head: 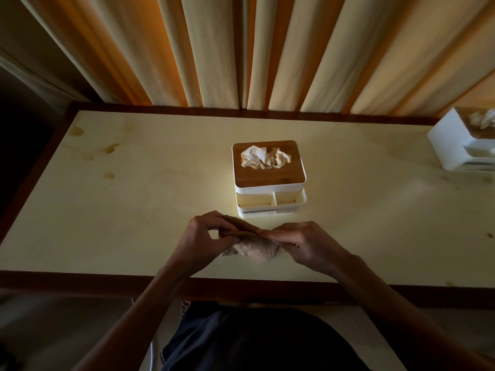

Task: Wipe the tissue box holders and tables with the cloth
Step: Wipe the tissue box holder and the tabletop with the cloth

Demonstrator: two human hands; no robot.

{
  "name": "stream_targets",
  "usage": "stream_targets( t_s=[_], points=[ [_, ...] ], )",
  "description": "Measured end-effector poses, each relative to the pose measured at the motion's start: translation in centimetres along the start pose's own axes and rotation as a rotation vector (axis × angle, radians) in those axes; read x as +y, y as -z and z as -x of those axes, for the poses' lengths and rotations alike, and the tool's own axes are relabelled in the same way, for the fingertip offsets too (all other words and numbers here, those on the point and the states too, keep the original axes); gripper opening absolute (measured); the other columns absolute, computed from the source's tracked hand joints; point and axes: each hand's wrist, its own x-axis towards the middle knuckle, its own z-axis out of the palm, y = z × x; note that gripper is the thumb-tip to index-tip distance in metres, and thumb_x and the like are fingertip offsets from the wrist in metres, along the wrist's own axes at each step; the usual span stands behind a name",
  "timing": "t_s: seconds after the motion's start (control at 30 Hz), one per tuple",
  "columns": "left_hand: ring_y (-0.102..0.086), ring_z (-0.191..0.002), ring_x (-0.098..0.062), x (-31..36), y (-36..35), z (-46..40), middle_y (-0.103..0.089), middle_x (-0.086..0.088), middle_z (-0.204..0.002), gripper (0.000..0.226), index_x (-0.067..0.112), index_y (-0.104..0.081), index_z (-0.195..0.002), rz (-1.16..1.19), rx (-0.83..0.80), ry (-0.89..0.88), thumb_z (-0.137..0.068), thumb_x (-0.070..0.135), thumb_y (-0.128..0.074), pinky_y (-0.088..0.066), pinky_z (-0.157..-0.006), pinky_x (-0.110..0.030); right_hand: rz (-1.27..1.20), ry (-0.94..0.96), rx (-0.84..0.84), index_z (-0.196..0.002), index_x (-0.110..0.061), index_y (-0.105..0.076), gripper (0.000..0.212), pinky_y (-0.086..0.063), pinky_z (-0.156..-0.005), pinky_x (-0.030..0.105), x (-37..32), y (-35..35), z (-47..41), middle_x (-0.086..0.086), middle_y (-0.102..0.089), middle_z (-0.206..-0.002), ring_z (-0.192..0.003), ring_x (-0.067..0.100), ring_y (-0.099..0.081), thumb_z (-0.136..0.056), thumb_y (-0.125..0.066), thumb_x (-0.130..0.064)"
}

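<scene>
A white tissue box holder (270,194) with a wooden lid and a crumpled tissue poking out stands mid-table, its front compartments facing me. Just in front of it, a brown terry cloth (257,250) is bunched between both hands above the cream table (134,210). My left hand (203,236) pinches the cloth's left end with curled fingers. My right hand (302,242) grips its right end, fingers folded over the top edge. A second white holder (460,145) with tissue sits at the table's far right, partly cut off by the frame.
Brown stains (109,148) mark the table's far left part. Cream and orange curtains (241,49) hang right behind the table's back edge. A dark wooden border (80,279) frames the tabletop.
</scene>
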Motion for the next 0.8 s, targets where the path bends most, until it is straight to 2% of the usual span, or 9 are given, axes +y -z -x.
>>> stream_targets(
  t_s=[0.13,0.23,0.33,0.43,0.53,0.63,0.67,0.73,0.8],
  points=[
    [-0.066,-0.087,-0.018,0.4,0.1,0.0,-0.071,0.008,-0.092,0.025,0.022,-0.081,-0.086,-0.026,-0.026,-0.027,-0.072,0.002,-0.083,-0.055,-0.073,-0.042,0.039,0.087,-0.017,-0.133,-0.029,-0.062,0.055,-0.060,-0.075,0.035,-0.1,0.4,0.0,-0.002,-0.074,-0.115,-0.096,0.013,-0.072,-0.086,-0.069,-0.001],
    [-0.066,-0.084,-0.018,0.5,0.2,0.0,-0.073,0.009,-0.090,0.025,0.026,-0.081,-0.089,-0.037,-0.029,-0.020,-0.073,0.007,-0.084,-0.052,-0.071,-0.047,0.073,0.131,-0.007,-0.127,-0.027,-0.068,0.047,-0.060,-0.069,0.034,-0.3,0.7,-0.1,-0.005,-0.075,-0.111,-0.090,0.012,-0.073,-0.085,-0.069,-0.004],
    [-0.065,-0.083,-0.017,0.3,0.2,-0.1,-0.072,0.009,-0.088,0.027,0.023,-0.081,-0.087,-0.037,0.014,0.004,-0.072,0.000,-0.081,-0.051,-0.073,-0.046,0.148,0.138,0.005,-0.114,-0.028,-0.074,0.026,-0.058,-0.065,0.034,-0.2,0.8,0.1,-0.008,-0.076,-0.104,-0.084,0.012,-0.073,-0.092,-0.062,-0.025],
    [-0.068,-0.088,-0.017,0.3,0.4,0.0,-0.074,0.011,-0.090,0.026,0.022,-0.081,-0.088,-0.029,0.007,0.022,-0.073,0.001,-0.081,-0.054,-0.077,-0.046,0.189,0.036,-0.001,-0.108,-0.026,-0.073,0.036,-0.055,-0.062,0.032,0.1,0.8,0.2,-0.006,-0.076,-0.091,-0.072,0.017,-0.071,-0.093,-0.050,-0.049],
    [-0.069,-0.091,-0.012,0.4,0.8,0.3,-0.075,0.011,-0.092,0.024,0.020,-0.081,-0.088,-0.008,-0.008,0.055,-0.074,0.001,-0.082,-0.056,-0.083,-0.043,0.221,-0.039,0.030,-0.099,-0.021,-0.073,0.043,-0.050,-0.060,0.029,0.6,1.1,0.5,-0.003,-0.074,-0.082,-0.067,0.019,-0.069,-0.088,-0.050,-0.056],
    [-0.071,-0.093,-0.014,0.6,1.1,0.6,-0.076,0.007,-0.092,0.020,0.018,-0.081,-0.088,0.035,-0.067,0.062,-0.076,0.002,-0.080,-0.057,-0.085,-0.041,0.029,-0.114,0.030,-0.091,-0.020,-0.071,0.026,-0.052,-0.064,0.025,-0.2,1.7,0.8,-0.010,-0.072,-0.087,-0.072,0.001,-0.064,-0.087,-0.066,-0.045],
    [-0.071,-0.092,-0.017,0.8,1.2,0.8,-0.077,0.004,-0.093,0.020,0.017,-0.081,-0.088,0.067,-0.095,0.061,-0.076,0.002,-0.080,-0.057,-0.085,-0.041,-0.081,-0.149,0.023,-0.087,-0.021,-0.070,0.015,-0.052,-0.068,0.021,-0.6,1.9,0.9,-0.014,-0.071,-0.088,-0.076,0.000,-0.064,-0.085,-0.074,-0.035],
    [-0.072,-0.089,-0.024,1.5,1.3,1.0,-0.077,-0.004,-0.091,0.019,0.016,-0.080,-0.088,0.164,-0.122,0.081,-0.074,0.003,-0.078,-0.059,-0.080,-0.039,-0.290,-0.268,0.030,-0.078,-0.024,-0.065,0.017,-0.049,-0.069,0.017,-1.5,2.3,1.1,-0.014,-0.069,-0.078,-0.074,0.000,-0.063,-0.082,-0.081,-0.019],
    [-0.072,-0.083,-0.030,2.1,1.5,1.1,-0.076,-0.011,-0.089,0.017,0.011,-0.080,-0.087,0.263,-0.108,0.110,-0.071,0.007,-0.076,-0.061,-0.072,-0.038,-0.457,-0.367,0.031,-0.078,-0.018,-0.066,0.017,-0.047,-0.064,0.019,-2.0,2.7,1.2,-0.003,-0.068,-0.072,-0.068,0.005,-0.062,-0.081,-0.081,-0.012]
  ],
)
